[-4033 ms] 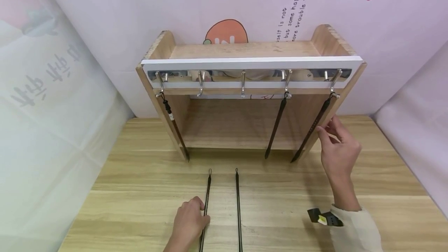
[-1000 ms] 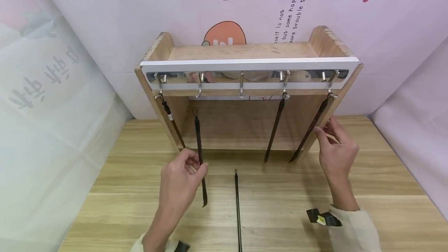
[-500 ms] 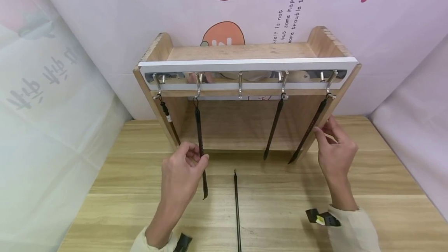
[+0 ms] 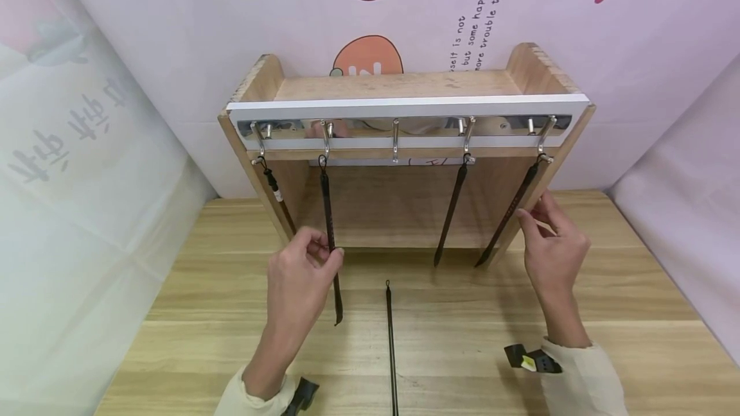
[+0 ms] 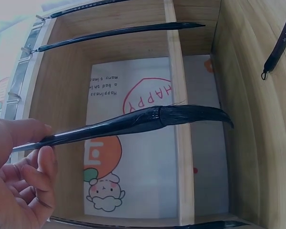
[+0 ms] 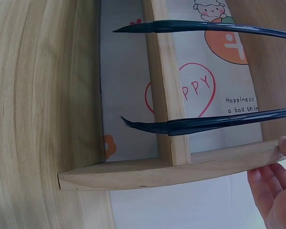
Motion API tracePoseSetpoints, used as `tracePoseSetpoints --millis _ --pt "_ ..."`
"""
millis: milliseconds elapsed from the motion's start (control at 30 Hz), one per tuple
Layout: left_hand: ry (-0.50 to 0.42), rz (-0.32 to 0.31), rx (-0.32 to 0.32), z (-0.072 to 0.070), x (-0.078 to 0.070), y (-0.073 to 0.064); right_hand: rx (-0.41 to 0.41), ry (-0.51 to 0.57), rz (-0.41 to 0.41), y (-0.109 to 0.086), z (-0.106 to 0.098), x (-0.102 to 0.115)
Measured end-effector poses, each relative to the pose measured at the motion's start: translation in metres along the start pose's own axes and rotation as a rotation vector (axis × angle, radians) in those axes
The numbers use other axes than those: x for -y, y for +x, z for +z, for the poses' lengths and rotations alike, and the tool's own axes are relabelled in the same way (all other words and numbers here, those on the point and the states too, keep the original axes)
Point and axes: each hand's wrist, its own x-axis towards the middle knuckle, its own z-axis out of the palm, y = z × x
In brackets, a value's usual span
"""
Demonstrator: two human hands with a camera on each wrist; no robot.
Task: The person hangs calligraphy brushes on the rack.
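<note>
My left hand [image 4: 300, 275] pinches a dark calligraphy brush [image 4: 327, 210] by its handle, between thumb and fingers. It hangs bristles down, its cord loop up at the second hook [image 4: 327, 143] from the left; whether the loop is over the hook I cannot tell. In the left wrist view its bristles [image 5: 195, 115] bend at the tip. At the right, my right hand [image 4: 555, 242] grips the side panel [image 6: 181, 177] of the wooden rack. Other brushes hang from the leftmost hook [image 4: 281, 201] and the two right ones: one inner brush [image 4: 451, 216], one outer brush [image 4: 510, 214].
Another brush [image 4: 391, 339] lies on the wood-grain table [image 4: 462, 345], loop towards the rack. The middle hook [image 4: 396, 143] carries nothing. A white board [image 4: 405, 104] with a metal strip bears the hooks. Printed cloth [image 4: 202, 31] stands behind and at the sides.
My left hand has picked up a brush from the table and raised it until its loop reached the second hook. My right hand has stayed on the rack's side.
</note>
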Motion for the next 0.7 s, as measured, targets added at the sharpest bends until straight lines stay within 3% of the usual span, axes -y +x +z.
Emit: tracePoseSetpoints --millis 233,700 --pt "0.008 0.001 -0.008 0.004 0.002 0.004 0.002 0.002 -0.013 0.002 -0.001 -0.022" --pt "0.008 -0.013 -0.028 0.016 0.014 0.010 0.012 0.011 -0.031 0.001 -0.001 -0.022"
